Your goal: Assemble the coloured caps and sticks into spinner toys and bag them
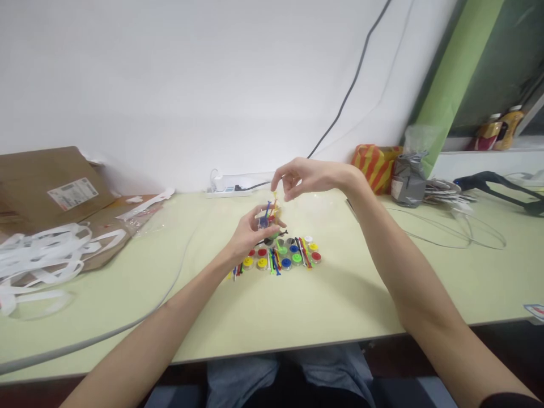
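Note:
My left hand (250, 231) is closed around a small cluster of coloured plastic pieces (271, 218), held just above the table. Thin sticks rise from it: a blue stick (268, 208) and a yellow-topped stick (275, 195). The fingers partly hide the cluster's shape. Over it hovers my right hand (304, 174), bent down at the wrist, with thumb and index fingertips a little apart close to the yellow tip. Below lie rows of round pieces with coloured centres, among them a red one (315, 258) and a blue one (286, 264). Bundles of coloured sticks (275, 262) lie between them.
A power strip (229, 193) lies against the wall. At left are a cardboard box (42, 187) and tangled white strips (46, 255); a grey cable (140, 317) crosses the table (272, 323). A striped bag (372, 169) and grey package (408, 180) stand at right.

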`<state>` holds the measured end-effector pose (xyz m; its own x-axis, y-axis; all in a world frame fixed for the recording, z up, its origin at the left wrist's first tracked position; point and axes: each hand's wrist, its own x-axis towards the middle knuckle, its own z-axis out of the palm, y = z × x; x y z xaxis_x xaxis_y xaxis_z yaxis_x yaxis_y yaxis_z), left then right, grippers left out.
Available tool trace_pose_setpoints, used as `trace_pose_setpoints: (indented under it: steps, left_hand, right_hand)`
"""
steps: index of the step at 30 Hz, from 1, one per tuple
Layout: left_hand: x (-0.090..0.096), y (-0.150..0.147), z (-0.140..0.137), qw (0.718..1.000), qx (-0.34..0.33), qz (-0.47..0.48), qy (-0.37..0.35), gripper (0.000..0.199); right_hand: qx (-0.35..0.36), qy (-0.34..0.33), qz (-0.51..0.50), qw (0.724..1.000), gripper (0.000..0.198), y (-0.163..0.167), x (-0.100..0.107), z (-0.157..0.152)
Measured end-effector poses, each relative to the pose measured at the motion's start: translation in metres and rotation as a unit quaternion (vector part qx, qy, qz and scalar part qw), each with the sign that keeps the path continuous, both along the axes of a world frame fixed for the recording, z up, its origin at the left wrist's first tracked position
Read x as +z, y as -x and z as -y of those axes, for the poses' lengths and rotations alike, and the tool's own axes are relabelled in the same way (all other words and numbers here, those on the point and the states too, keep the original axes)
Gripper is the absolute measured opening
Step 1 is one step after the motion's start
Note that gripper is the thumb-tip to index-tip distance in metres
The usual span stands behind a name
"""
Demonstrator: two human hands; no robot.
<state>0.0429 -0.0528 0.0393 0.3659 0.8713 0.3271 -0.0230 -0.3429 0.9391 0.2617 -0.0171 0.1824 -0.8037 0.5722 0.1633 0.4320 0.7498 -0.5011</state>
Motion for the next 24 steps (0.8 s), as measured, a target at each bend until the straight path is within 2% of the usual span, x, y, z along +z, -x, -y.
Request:
trace_pose_setpoints:
  steps: [3,6,10,13,17,20,24]
  left_hand:
    - [-0.002,0.001,-0.002,1.000,0.008,0.007,0.000,0.068]
    - [-0.003,0.002,-0.004,1.000,0.024,0.019,-0.004,0.072]
    - [-0.002,0.001,-0.006,0.998,0.055,0.034,-0.027,0.083]
    - [0.000,0.001,-0.007,0.996,0.073,0.029,-0.045,0.074]
    - [0.000,0.001,-0.008,0.992,0.107,0.023,-0.060,0.055]
    - [-0.001,0.003,-0.009,0.991,0.120,0.034,-0.054,0.052]
    - [-0.002,0.003,-0.010,0.995,0.080,0.053,-0.030,0.065]
  right_hand:
    - [-0.005,-0.020,0.005,1.000,0.019,-0.002,0.002,-0.001]
    - [-0.054,-0.043,0.029,0.997,0.009,0.002,0.000,-0.001]
    - [-0.126,-0.073,0.072,0.987,0.015,0.010,-0.005,-0.001]
    - [-0.126,-0.045,0.095,0.986,0.017,0.011,-0.009,-0.002]
    - [-0.118,-0.028,0.107,0.987,0.003,0.010,-0.008,-0.005]
    - [-0.112,-0.078,0.065,0.989,0.004,0.010,-0.005,-0.005]
    - [-0.097,-0.171,-0.042,0.980,0.007,0.013,-0.002,-0.002]
